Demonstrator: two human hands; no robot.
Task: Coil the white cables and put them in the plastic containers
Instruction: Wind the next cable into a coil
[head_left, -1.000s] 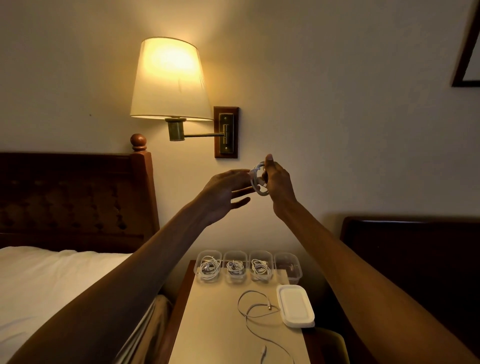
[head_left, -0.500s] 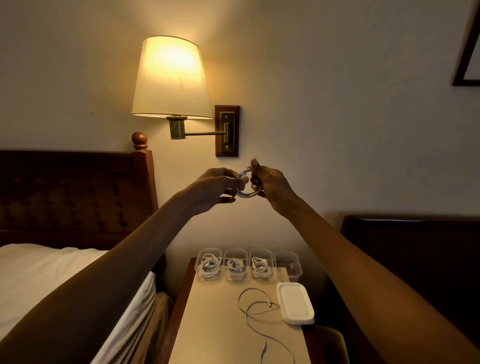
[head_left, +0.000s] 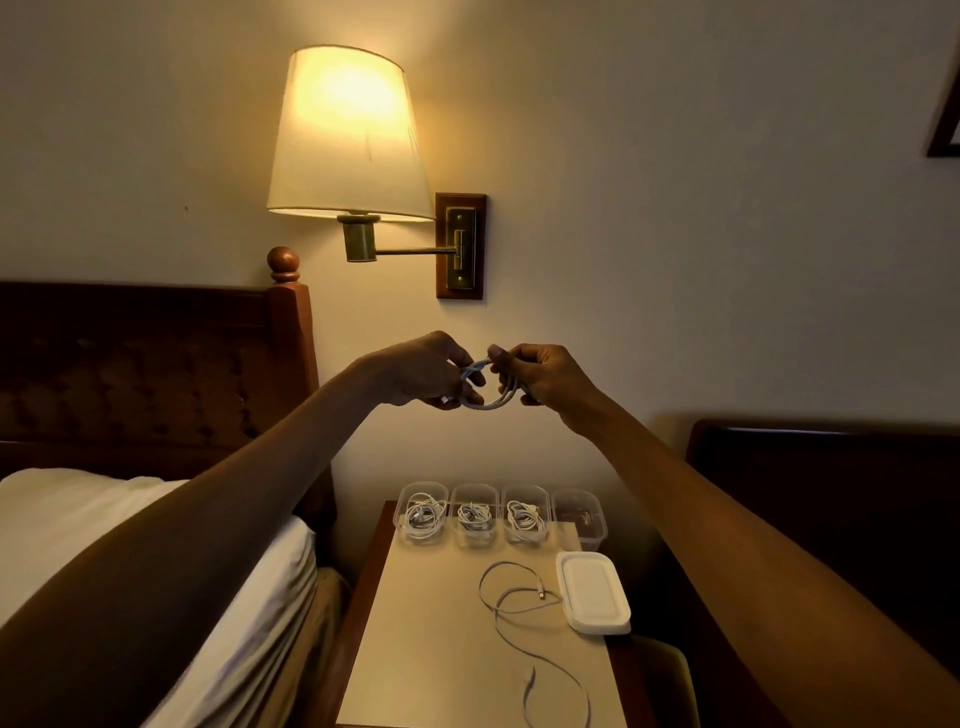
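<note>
I count five white cables. One is a coil (head_left: 491, 400) raised before the wall, three lie coiled singly in containers, and one loose cable (head_left: 511, 597) snakes across the bench (head_left: 441, 649). Four clear plastic containers (head_left: 422, 493) stand in a row at the bench's 12 o'clock edge. I cannot tell what the fourth container (head_left: 579, 499), at the 3 o'clock end, holds. One stack of white rounded lids (head_left: 592, 592) sits at 3 o'clock of the loose cable.

A second ago my left hand's (head_left: 426, 371) fingers were spread beside the coil. Now they curl and pinch its 9 o'clock side, while my right hand (head_left: 540, 374) grips the 3 o'clock side between thumb and bent fingers. The coil now sags as a thin, smooth loop beneath them.

One lit lamp (head_left: 348, 135) with a fabric shade hangs at 12 o'clock.
</note>
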